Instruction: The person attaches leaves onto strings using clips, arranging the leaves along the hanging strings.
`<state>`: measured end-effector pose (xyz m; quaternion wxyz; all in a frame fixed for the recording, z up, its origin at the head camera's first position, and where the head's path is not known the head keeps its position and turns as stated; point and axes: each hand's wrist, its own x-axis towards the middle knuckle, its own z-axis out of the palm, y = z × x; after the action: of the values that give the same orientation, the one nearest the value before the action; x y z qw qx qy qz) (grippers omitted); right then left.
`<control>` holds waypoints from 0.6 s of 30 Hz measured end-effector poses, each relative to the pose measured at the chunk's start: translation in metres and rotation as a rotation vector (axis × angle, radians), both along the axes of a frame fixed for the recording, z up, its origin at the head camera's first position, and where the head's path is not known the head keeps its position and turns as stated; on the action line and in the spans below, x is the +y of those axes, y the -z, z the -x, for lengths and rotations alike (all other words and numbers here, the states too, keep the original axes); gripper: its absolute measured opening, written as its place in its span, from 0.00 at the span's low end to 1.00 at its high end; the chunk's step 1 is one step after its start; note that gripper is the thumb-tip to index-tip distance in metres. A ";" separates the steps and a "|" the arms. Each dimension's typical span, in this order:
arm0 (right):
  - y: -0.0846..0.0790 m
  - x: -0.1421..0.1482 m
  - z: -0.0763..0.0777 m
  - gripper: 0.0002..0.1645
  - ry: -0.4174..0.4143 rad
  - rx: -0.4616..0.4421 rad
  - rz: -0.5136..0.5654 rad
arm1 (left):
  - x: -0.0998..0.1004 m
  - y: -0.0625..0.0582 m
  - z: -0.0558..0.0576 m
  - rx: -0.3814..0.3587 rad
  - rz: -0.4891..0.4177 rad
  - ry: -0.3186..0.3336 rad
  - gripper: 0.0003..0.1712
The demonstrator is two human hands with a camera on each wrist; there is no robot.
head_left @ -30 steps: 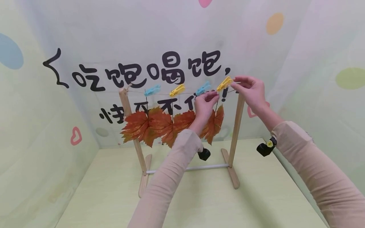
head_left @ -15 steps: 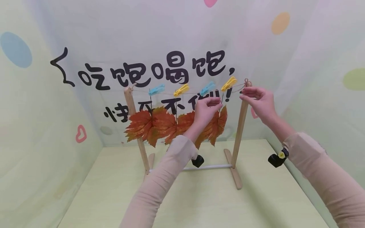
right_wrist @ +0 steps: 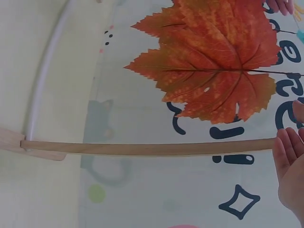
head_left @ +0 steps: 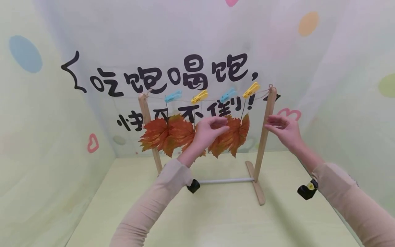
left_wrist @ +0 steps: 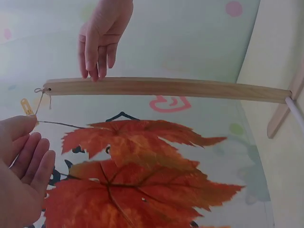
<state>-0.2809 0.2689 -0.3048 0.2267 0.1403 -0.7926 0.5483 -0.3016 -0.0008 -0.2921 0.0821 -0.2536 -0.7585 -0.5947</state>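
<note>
Several red-orange artificial maple leaves hang by their stems from a thin string on a wooden rack. Two blue clothespins and two yellow clothespins sit along that string, alternating in colour. My left hand is in front of the middle leaves, hiding part of them, its fingers relaxed with nothing between them. Beside the rack's right post is my right hand, also holding nothing, its fingertips overlapping the post. The right wrist view shows the rightmost leaf whole.
A white bar joins the rack's wooden feet on the pale table. Behind hangs a backdrop with large black characters. Dark wrist cameras hang under both sleeves.
Both hands have come down from the yellow clothespin at the right end of the string, the left also moving leftward. That clothespin stays on the string. The head view has shifted slightly.
</note>
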 end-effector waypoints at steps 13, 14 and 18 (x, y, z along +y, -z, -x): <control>0.060 0.016 -0.013 0.22 0.042 -0.071 -0.113 | -0.103 0.062 -0.006 -0.050 0.118 -0.145 0.16; 0.064 0.018 -0.014 0.22 0.043 -0.075 -0.120 | -0.110 0.067 -0.007 -0.058 0.120 -0.158 0.16; 0.083 0.023 -0.018 0.23 0.047 -0.091 -0.128 | -0.137 0.092 -0.011 -0.109 0.136 -0.203 0.15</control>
<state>-0.2627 0.2923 -0.3878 0.1940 0.1109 -0.8386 0.4968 -0.2903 -0.1375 -0.3843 0.0832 -0.1477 -0.8223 -0.5433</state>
